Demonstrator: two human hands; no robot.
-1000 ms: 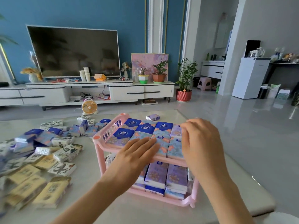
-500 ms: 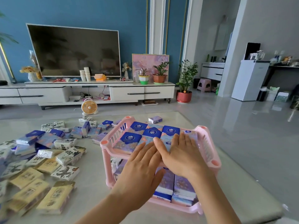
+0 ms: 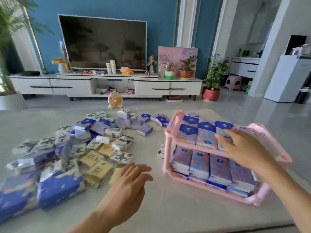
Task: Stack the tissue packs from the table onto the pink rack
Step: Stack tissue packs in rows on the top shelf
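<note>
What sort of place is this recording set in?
Most likely a home living room: a large television above a low white media console, potted plants beside it, and a pale table in front holding loose tissue packs and a pink rack.

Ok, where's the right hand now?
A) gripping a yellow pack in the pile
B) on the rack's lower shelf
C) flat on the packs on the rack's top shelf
C: the right hand lies with straight fingers on the tissue packs on the top shelf of the pink rack.
</note>
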